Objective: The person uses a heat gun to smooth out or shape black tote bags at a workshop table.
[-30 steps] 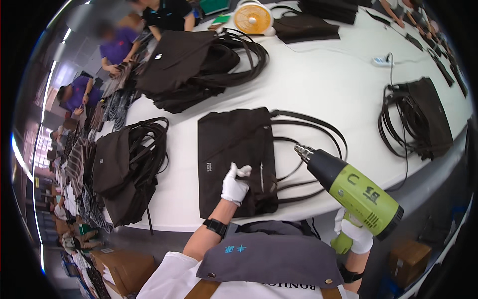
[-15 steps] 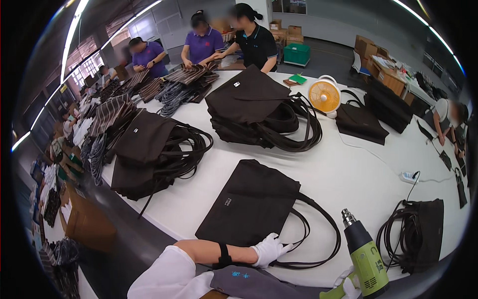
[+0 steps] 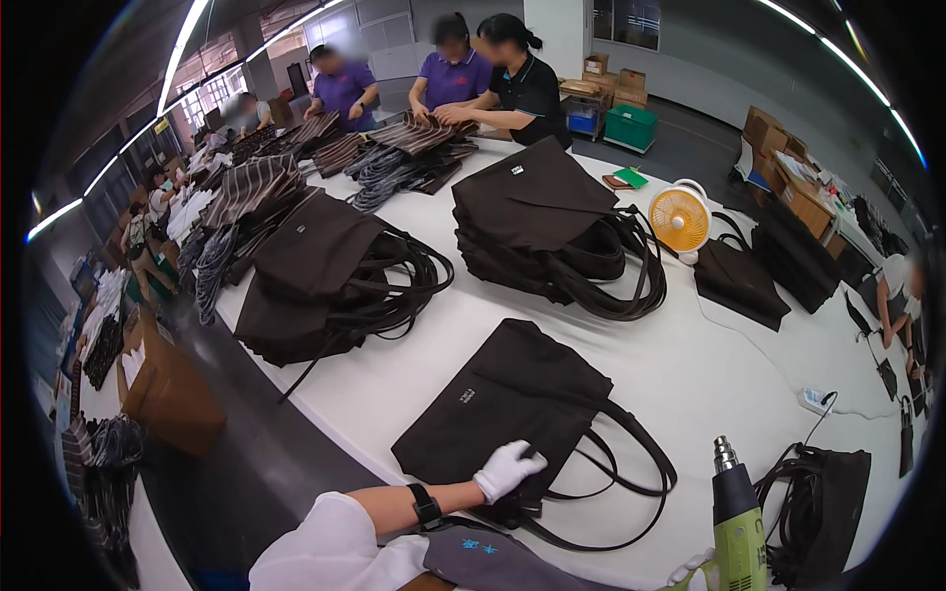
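Observation:
A dark brown tote bag point(image 3: 503, 404) lies flat on the white table in front of me, its two strap handles looping to the right. My left hand point(image 3: 507, 470), in a white glove, rests on the bag's near part with fingers stretched out. My gloved right hand point(image 3: 693, 568), partly cut off by the lower edge, grips a green and black heat gun point(image 3: 739, 527). The gun's metal nozzle points up, to the right of the handles and apart from the bag.
Stacks of dark bags point(image 3: 532, 227) stand at the back and left point(image 3: 315, 276), with another bag point(image 3: 828, 512) at right. A yellow fan point(image 3: 680, 220) and a power strip point(image 3: 816, 401) sit on the white table point(image 3: 719, 384). Several people work across the table beside striped fabric pieces point(image 3: 424, 133).
My left hand has left the strap and moved left and slightly up onto the bag. The heat gun has turned more upright and shifted right and lower in view. The view has shifted.

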Action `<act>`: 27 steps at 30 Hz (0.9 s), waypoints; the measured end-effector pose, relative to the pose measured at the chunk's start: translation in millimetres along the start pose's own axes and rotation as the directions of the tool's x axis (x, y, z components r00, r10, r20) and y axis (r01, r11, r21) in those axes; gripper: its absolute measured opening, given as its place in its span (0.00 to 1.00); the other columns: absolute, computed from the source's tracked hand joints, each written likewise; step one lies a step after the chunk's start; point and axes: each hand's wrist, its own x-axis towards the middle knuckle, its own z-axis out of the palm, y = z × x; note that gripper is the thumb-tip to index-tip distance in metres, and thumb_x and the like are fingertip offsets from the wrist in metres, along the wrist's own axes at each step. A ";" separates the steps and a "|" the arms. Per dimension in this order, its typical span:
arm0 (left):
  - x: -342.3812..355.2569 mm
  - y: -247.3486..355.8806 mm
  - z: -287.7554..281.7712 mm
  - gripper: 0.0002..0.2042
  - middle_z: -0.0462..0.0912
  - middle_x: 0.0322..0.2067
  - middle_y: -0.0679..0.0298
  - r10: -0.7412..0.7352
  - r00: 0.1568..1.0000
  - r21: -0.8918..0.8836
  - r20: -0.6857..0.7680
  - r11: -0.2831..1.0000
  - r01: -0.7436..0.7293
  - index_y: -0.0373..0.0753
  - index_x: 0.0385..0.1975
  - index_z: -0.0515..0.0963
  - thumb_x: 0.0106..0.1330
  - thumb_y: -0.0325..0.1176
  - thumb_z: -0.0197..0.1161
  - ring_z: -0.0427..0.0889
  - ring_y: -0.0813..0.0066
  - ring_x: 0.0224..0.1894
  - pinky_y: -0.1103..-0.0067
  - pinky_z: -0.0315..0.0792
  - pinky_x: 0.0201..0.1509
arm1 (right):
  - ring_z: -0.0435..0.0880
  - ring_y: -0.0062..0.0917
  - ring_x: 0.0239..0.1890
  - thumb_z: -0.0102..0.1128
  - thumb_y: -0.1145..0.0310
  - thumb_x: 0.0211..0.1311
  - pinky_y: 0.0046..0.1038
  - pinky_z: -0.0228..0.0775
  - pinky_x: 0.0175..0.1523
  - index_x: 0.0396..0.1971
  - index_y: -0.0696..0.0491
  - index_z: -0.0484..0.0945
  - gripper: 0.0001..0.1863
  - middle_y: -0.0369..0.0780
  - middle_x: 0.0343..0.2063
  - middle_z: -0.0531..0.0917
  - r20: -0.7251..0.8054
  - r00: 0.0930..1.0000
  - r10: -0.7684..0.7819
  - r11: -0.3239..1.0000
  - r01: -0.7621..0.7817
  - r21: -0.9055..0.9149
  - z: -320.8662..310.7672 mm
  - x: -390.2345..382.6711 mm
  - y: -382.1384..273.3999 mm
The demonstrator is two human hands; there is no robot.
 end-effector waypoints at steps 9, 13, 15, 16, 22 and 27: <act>2.8 -63.8 -35.8 0.15 0.83 0.30 0.56 -0.609 0.793 -0.754 0.040 0.502 0.423 0.42 0.25 0.73 0.67 0.45 0.54 0.81 0.63 0.33 0.68 0.75 0.37 | 0.78 0.27 0.23 0.64 0.79 0.49 0.26 0.73 0.26 0.53 0.63 0.66 0.28 0.47 0.32 0.79 0.055 0.984 0.170 0.979 -0.175 0.107 1.6 -3.5 12.0; 4.9 -79.1 -35.6 0.11 0.82 0.29 0.55 -0.536 0.836 -0.814 0.117 0.431 0.390 0.42 0.23 0.72 0.66 0.38 0.53 0.81 0.61 0.33 0.64 0.75 0.34 | 0.79 0.27 0.23 0.64 0.79 0.49 0.26 0.73 0.26 0.53 0.64 0.66 0.29 0.47 0.32 0.79 0.038 0.962 0.270 0.946 -0.272 0.177 -1.4 -15.8 21.8; 15.5 -101.1 -39.4 0.10 0.79 0.25 0.56 -0.424 0.891 -0.933 0.163 0.228 0.279 0.41 0.23 0.71 0.66 0.36 0.53 0.79 0.58 0.33 0.63 0.75 0.37 | 0.79 0.27 0.23 0.64 0.79 0.49 0.26 0.73 0.26 0.53 0.64 0.66 0.29 0.47 0.32 0.79 -0.042 0.943 0.329 0.925 -0.313 0.218 4.0 -65.0 16.1; 17.5 -90.8 -42.9 0.10 0.77 0.22 0.58 -0.423 0.887 -0.972 0.187 0.054 0.231 0.40 0.22 0.71 0.67 0.33 0.53 0.79 0.55 0.33 0.62 0.74 0.42 | 0.80 0.28 0.25 0.65 0.80 0.47 0.27 0.74 0.28 0.52 0.63 0.67 0.29 0.47 0.31 0.80 -0.055 0.964 0.260 0.961 -0.264 -0.082 28.2 -71.8 10.9; 11.6 -69.6 -59.2 0.14 0.78 0.24 0.60 -0.394 0.894 -0.937 0.212 0.179 0.301 0.37 0.23 0.73 0.71 0.34 0.48 0.78 0.57 0.43 0.63 0.71 0.54 | 0.83 0.24 0.36 0.66 0.81 0.47 0.28 0.76 0.42 0.46 0.59 0.74 0.22 0.40 0.35 0.83 0.021 0.986 0.166 0.798 -0.122 -0.591 92.8 -31.6 14.3; 9.9 -77.1 -60.4 0.15 0.78 0.26 0.60 -0.364 0.901 -0.905 0.235 0.255 0.339 0.37 0.22 0.74 0.72 0.36 0.49 0.78 0.59 0.46 0.67 0.72 0.53 | 0.82 0.30 0.42 0.70 0.77 0.44 0.30 0.73 0.48 0.44 0.57 0.77 0.23 0.41 0.40 0.83 -0.053 0.982 0.181 0.722 -0.169 -0.671 85.7 -21.2 20.7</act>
